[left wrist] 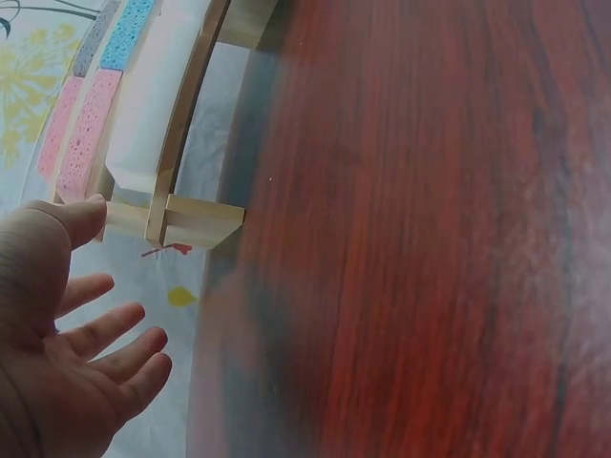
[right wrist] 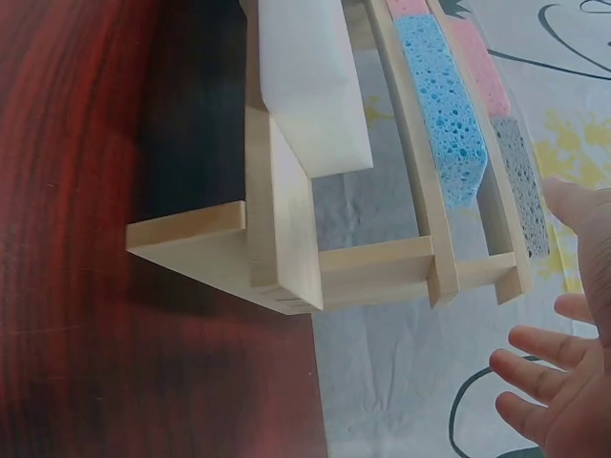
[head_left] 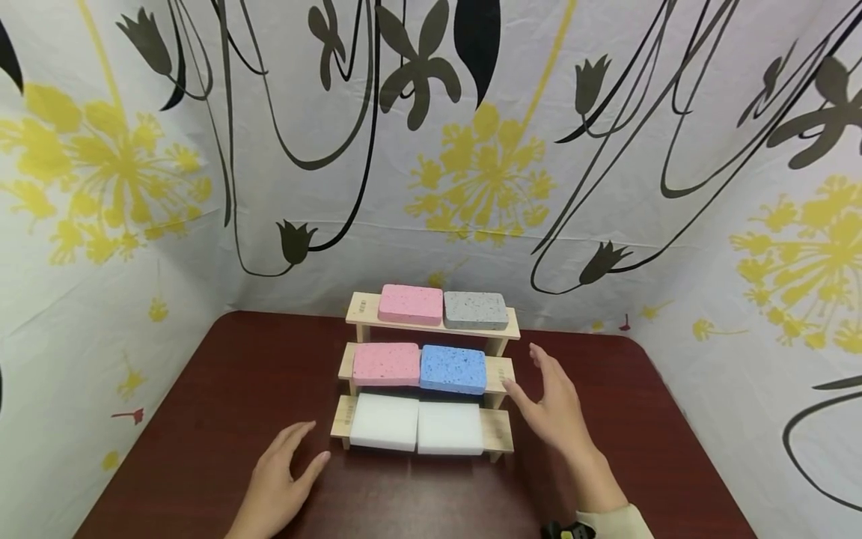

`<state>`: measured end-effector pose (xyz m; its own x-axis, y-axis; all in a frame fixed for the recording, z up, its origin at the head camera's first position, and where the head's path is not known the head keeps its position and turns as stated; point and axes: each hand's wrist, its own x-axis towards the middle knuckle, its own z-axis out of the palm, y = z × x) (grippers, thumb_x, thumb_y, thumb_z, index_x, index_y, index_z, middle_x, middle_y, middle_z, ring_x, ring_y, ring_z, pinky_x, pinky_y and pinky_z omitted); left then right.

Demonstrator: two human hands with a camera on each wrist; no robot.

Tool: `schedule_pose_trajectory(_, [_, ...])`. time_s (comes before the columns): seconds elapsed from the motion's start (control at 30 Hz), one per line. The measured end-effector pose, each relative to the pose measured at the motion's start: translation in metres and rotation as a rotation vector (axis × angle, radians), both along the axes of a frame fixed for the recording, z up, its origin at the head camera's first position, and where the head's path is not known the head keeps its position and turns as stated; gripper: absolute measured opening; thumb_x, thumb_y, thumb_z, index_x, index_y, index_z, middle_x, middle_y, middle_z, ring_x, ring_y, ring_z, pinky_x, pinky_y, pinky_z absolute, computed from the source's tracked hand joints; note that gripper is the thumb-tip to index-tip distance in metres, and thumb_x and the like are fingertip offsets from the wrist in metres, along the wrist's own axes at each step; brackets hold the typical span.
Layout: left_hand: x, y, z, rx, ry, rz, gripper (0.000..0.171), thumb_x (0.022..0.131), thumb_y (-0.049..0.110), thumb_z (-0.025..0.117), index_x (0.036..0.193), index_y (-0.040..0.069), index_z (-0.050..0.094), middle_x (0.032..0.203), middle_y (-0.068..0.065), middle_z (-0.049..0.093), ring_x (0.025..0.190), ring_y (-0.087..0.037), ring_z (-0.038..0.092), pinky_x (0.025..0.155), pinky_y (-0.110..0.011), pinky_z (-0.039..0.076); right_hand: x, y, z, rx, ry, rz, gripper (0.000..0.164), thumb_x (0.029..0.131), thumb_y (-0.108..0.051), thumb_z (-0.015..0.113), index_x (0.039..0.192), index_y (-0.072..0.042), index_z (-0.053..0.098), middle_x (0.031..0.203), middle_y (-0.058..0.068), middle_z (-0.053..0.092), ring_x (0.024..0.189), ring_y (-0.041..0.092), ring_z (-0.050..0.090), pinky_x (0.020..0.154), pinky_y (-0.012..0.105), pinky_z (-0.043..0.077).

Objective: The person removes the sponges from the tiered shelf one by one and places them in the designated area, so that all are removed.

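Observation:
A three-tier wooden rack (head_left: 497, 430) stands on the dark table. On its top tier lie a pink sponge (head_left: 411, 305) and a grey sponge (head_left: 475, 310). The middle tier bears another pink sponge (head_left: 386, 364) beside a blue sponge (head_left: 453, 369). Two white sponges, one left (head_left: 384, 421) and one right (head_left: 450, 428), fill the lowest tier. My left hand (head_left: 277, 479), fingers spread and holding nothing, hovers just left of the rack's front. My right hand (head_left: 554, 404) is also relaxed and bare, its thumb close by the right end of the middle tier.
The reddish-brown table (head_left: 222, 419) extends on both sides of the rack and in front of it. White cloth (head_left: 323, 195) printed with yellow and dark flowers hangs behind and along both sides. A dark watch (head_left: 569, 530) is on the right wrist, by a light sleeve (head_left: 616, 522).

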<state>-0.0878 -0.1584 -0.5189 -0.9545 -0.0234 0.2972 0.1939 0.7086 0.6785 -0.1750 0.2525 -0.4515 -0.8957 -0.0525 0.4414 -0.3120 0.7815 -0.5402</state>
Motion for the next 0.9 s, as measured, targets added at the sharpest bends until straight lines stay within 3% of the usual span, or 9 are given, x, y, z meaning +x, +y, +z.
schedule_pose_trajectory(0.63, [-0.009,0.004,0.000,0.049,-0.022,0.005,0.048,0.093,0.020,0.077,0.134,0.000,0.062,0.134,-0.019,0.060,0.123,-0.042,0.057,0.097,-0.063,0.051,-0.021,0.008,0.014,-0.015,-0.015,-0.010,0.077,0.092,-0.034,0.076,0.150,0.002,0.041,0.142,0.023,0.052,0.128,0.040,0.051,0.103,0.063,0.044])
schedule_pose_trajectory(0.9, [-0.011,0.007,-0.003,0.058,-0.030,0.001,0.047,0.093,0.019,0.077,0.133,0.001,0.062,0.133,-0.017,0.061,0.123,-0.041,0.057,0.098,-0.062,0.050,-0.025,0.008,0.017,0.028,-0.069,-0.028,0.081,0.093,-0.040,0.074,0.152,0.000,0.038,0.143,0.022,0.049,0.130,0.040,0.048,0.104,0.065,0.043])
